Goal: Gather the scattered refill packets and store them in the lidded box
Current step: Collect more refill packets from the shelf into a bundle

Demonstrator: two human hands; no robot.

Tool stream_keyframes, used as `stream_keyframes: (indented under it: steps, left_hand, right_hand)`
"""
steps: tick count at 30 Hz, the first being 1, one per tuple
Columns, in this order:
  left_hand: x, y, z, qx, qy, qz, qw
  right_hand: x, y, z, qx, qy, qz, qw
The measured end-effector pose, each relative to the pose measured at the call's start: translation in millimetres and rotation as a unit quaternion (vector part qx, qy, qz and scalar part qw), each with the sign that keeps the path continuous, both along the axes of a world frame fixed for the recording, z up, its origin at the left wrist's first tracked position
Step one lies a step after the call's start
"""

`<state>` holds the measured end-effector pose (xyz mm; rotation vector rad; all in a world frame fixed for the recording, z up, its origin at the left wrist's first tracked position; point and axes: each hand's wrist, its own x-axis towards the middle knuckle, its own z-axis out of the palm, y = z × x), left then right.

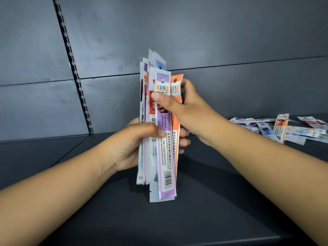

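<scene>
A bundle of long, thin refill packets (166,166) stands upright above the dark shelf, with a purple packet in front and an orange one just behind it. My left hand (134,144) grips the bundle around its middle from the left. My right hand (179,102) pinches the upper part, thumb across the purple packet and fingers behind the orange one. More loose packets (280,128) lie scattered on the shelf at the far right. No lidded box is in view.
The dark grey shelf board (177,219) runs beneath my arms. A grey back panel (213,41) rises behind it, with a slotted upright rail (74,71) at the left.
</scene>
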<state>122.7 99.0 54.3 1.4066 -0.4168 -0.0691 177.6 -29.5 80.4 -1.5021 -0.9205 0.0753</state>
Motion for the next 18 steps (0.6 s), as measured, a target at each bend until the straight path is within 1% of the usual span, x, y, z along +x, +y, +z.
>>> stream_keyframes:
  steps: [1, 4, 6, 9, 12, 14, 18]
  left_hand:
    - [0, 2, 0, -0.001, 0.01, -0.012, 1.0]
    - [-1, 7, 1, 0.028, 0.04, -0.065, 0.997]
    - [-2, 9, 0, 0.037, 0.047, -0.086, 0.995]
    - [-1, 7, 0, 0.04, 0.042, -0.088, 0.994]
    - [0, 1, -1, 0.033, 0.044, -0.113, 0.992]
    - [0, -4, -3, 0.03, 0.041, -0.101, 0.994]
    - [1, -5, -1, 0.039, 0.007, -0.066, 0.997]
  right_hand:
    - [1, -2, 0, -0.016, 0.013, 0.013, 1.0]
    - [3, -6, -3, -0.063, 0.01, 0.067, 0.996]
    - [3, -6, -4, -0.059, 0.02, 0.099, 0.993]
    - [2, -2, -4, -0.029, 0.041, 0.135, 0.99]
    - [2, 0, -6, -0.026, 0.027, 0.163, 0.986]
    - [2, -1, -6, -0.024, 0.023, 0.168, 0.985]
    - [1, -3, -1, -0.007, 0.007, 0.124, 0.992]
